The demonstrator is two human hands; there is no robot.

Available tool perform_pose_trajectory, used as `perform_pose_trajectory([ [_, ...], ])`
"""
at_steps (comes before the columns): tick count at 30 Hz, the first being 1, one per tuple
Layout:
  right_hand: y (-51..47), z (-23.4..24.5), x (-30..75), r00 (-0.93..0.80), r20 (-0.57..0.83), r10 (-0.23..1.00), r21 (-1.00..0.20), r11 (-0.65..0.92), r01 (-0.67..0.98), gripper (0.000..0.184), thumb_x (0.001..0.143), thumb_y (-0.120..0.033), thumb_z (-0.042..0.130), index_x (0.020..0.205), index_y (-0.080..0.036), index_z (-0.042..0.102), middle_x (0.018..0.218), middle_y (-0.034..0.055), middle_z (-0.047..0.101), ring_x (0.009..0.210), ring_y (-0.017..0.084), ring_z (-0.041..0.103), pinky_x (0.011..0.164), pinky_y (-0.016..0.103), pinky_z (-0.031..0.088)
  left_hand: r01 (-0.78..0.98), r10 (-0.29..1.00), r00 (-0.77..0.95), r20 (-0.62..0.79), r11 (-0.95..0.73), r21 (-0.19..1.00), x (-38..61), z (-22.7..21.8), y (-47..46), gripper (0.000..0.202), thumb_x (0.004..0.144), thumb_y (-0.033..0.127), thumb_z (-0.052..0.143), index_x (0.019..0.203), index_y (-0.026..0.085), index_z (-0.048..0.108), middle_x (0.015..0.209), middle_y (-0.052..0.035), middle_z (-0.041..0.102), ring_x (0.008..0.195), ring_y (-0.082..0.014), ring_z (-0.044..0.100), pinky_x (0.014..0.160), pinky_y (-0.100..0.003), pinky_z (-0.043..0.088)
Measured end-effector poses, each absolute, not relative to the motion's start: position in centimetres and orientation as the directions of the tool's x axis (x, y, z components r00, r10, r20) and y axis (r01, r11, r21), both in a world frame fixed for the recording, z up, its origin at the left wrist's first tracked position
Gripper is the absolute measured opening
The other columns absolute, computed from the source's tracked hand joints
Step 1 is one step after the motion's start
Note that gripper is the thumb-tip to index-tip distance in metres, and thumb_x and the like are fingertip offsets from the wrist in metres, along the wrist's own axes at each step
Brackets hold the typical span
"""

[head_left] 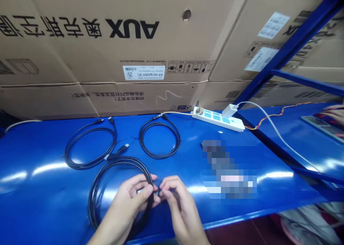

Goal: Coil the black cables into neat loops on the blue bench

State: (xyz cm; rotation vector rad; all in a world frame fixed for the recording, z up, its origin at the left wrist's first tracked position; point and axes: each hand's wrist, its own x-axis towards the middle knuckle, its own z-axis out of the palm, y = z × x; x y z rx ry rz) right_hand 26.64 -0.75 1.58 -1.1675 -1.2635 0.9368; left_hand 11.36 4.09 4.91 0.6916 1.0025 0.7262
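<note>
Black cable coil [126,159], its loop pointing away, pinched by left hand [130,202] and right hand [178,205].

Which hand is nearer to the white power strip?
Right hand: nearer, below and left of the white power strip in view. Left hand: farther, further left, holding the black cable coil.

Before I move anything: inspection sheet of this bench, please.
Surface: glossy blue workbench; one patch pixelated.
Job's things: black cable coil under both hands; rear-left black coil; rear-middle black coil.
Clutter: white power strip, white plug adapter.
Grippers: left hand grips the coil; right hand pinches a dark piece, detail hidden.
Cables: white cord, yellow-red wire.
Surroundings: AUX cartons, blue shelf frame, co-worker's hand.
</note>
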Motion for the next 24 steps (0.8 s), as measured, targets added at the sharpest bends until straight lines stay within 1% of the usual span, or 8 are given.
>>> perform_pose_trajectory([
  [4, -0.83, 1.78, 26.88, 0.17, 0.043, 0.984, -0.998, 0.052, -0.048, 0.027, 0.107, -0.047, 0.049, 0.1, -0.024, 0.062, 0.101, 0.0046, 0.066, 0.085, 0.019, 0.069, 0.079, 0.029, 0.057, -0.222, 0.802, 0.339, -0.491, 0.576, 0.787, 11.27, 5.0, 4.14, 0.046, 0.069, 0.049, 0.091, 0.104, 0.023, 0.078, 0.085, -0.0006, 0.076, 0.074, -0.0166, 0.069, 0.074, -0.028, 0.056],
  [7, -0.85, 2.12, 26.95, 0.184, -0.034, 0.982, -0.998, -0.025, -0.051, 0.028, 0.1, -0.051, 0.061, 0.106, -0.024, 0.065, 0.101, 0.0057, 0.07, 0.09, 0.02, 0.071, 0.08, 0.029, 0.059, -0.256, 0.804, 0.318, -0.502, 0.582, 0.772, 11.02, 5.06, 4.09, 0.05, 0.066, 0.049, 0.093, 0.106, 0.022, 0.078, 0.088, -0.0009, 0.075, 0.075, -0.0167, 0.071, 0.077, -0.029, 0.057],
  [9, -0.8, 2.34, 26.89, 0.158, -0.05, 0.986, -0.998, -0.043, -0.048, 0.033, 0.095, -0.053, 0.068, 0.11, -0.023, 0.066, 0.098, 0.0066, 0.072, 0.09, 0.022, 0.072, 0.079, 0.031, 0.06, -0.275, 0.804, 0.319, -0.502, 0.586, 0.763, 10.91, 5.09, 4.07, 0.051, 0.067, 0.048, 0.093, 0.107, 0.021, 0.077, 0.086, -0.0014, 0.075, 0.075, -0.0169, 0.071, 0.076, -0.029, 0.056],
  [11, -0.71, 2.44, 26.82, 0.121, -0.065, 0.991, -0.996, -0.056, -0.072, 0.038, 0.093, -0.055, 0.07, 0.111, -0.023, 0.067, 0.091, 0.0057, 0.074, 0.084, 0.022, 0.074, 0.077, 0.033, 0.061, -0.28, 0.802, 0.328, -0.499, 0.587, 0.76, 10.9, 5.15, 4.07, 0.05, 0.069, 0.047, 0.092, 0.109, 0.021, 0.076, 0.084, -0.0017, 0.075, 0.072, -0.0169, 0.07, 0.073, -0.029, 0.056],
  [14, -0.57, 2.29, 26.9, 0.07, -0.105, 0.992, -0.987, -0.095, -0.129, 0.036, 0.092, -0.053, 0.071, 0.111, -0.023, 0.066, 0.084, 0.0029, 0.075, 0.076, 0.022, 0.076, 0.075, 0.034, 0.06, -0.273, 0.804, 0.332, -0.493, 0.582, 0.766, 11.02, 5.25, 4.1, 0.05, 0.069, 0.047, 0.092, 0.109, 0.021, 0.076, 0.082, -0.0011, 0.075, 0.068, -0.0166, 0.069, 0.067, -0.028, 0.054],
  [18, -0.54, 1.89, 27.14, 0.043, -0.124, 0.991, -0.98, -0.115, -0.164, 0.034, 0.091, -0.051, 0.073, 0.109, -0.023, 0.065, 0.086, 0.0025, 0.073, 0.076, 0.021, 0.075, 0.071, 0.032, 0.059, -0.197, 0.813, 0.344, -0.469, 0.551, 0.811, 11.16, 5.14, 4.15, 0.049, 0.071, 0.049, 0.09, 0.108, 0.02, 0.076, 0.078, -0.0009, 0.075, 0.06, -0.0149, 0.066, 0.054, -0.023, 0.043],
  [22, -0.39, 1.95, 27.24, 0.103, -0.143, 0.984, -0.973, -0.121, -0.194, 0.04, 0.09, -0.054, 0.074, 0.113, -0.023, 0.063, 0.086, 0.0023, 0.07, 0.076, 0.021, 0.071, 0.07, 0.033, 0.058, -0.113, 0.802, 0.382, -0.459, 0.533, 0.839, 11.2, 5.05, 4.26, 0.047, 0.078, 0.05, 0.083, 0.112, 0.019, 0.074, 0.068, -0.002, 0.075, 0.063, -0.0174, 0.068, 0.056, -0.024, 0.043],
  [24, -0.11, 2.22, 27.42, 0.056, -0.138, 0.989, -0.97, -0.124, -0.21, 0.041, 0.091, -0.055, 0.072, 0.116, -0.025, 0.059, 0.086, 0.0007, 0.067, 0.074, 0.02, 0.069, 0.069, 0.033, 0.057, -0.087, 0.8, 0.391, -0.455, 0.524, 0.847, 11.27, 5.12, 4.34, 0.045, 0.079, 0.048, 0.082, 0.112, 0.018, 0.074, 0.067, -0.002, 0.074, 0.062, -0.0178, 0.068, 0.058, -0.025, 0.044],
])
